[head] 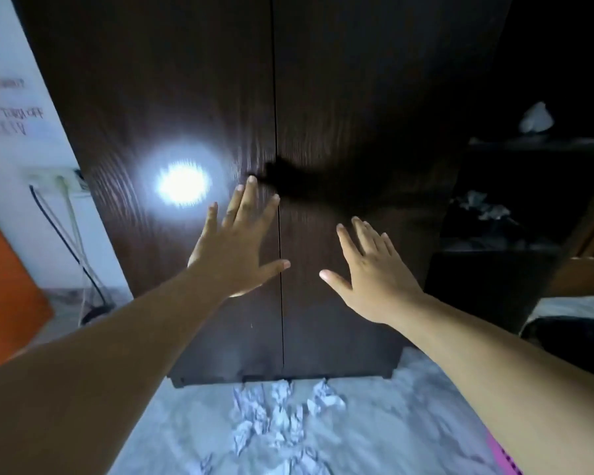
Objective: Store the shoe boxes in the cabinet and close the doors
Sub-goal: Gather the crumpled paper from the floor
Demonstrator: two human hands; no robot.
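a dim room is seen, with a pale marbled floor (408,416) on which crumpled paper (282,416) is scattered just before the foot of a dark wooden cabinet (340,97). the cabinet is upright, its long axis vertical, and its top is cut off by the frame. the two doors (186,80) are shut, a thin vertical seam being left between them, so the inside is hidden and no shoe boxes can be seen. a bright glare (182,185) is reflected on the left-side door. the left hand (237,248) is laid flat near the seam with fingers spread, fingertips up. the right hand (371,269) is spread likewise on the other door. writing on the white wall (11,108) at left is blurred. dark shelves (528,200) at right are hard to make out.
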